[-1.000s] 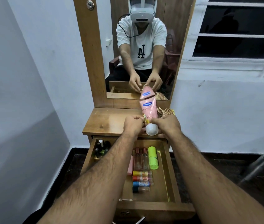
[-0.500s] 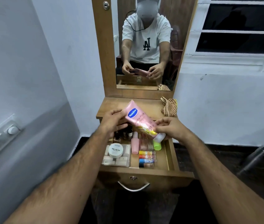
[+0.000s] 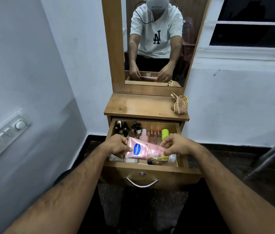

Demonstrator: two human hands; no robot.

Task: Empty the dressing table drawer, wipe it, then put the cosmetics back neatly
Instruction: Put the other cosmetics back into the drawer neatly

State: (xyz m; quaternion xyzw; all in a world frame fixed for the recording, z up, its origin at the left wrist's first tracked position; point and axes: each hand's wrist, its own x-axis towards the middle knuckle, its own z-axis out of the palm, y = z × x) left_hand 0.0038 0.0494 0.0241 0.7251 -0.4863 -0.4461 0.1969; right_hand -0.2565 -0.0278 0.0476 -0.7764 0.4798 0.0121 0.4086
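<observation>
A pink lotion tube (image 3: pixel 147 150) with a blue logo and white cap lies almost level over the front of the open wooden drawer (image 3: pixel 150 168). My left hand (image 3: pixel 116 146) grips its crimped end and my right hand (image 3: pixel 175 144) pinches it near the cap. Inside the drawer stand several small dark bottles (image 3: pixel 125 128) at the back left, a pink bottle (image 3: pixel 143 135), two clear slim bottles (image 3: pixel 155 135) and a lime green tube (image 3: pixel 165 133). A clear tray at the front left is mostly hidden under the tube and my hand.
A checkered cloth (image 3: pixel 179 103) sits on the right of the dressing table top (image 3: pixel 140 105), under the mirror (image 3: pixel 157 41). A switch panel (image 3: pixel 3 135) is on the left wall. A steel flask (image 3: pixel 268 159) lies on the dark floor at right.
Both hands have brought the pink tube down from above the table top to just over the drawer's front, turning it from upright to nearly level. The camera has pulled back.
</observation>
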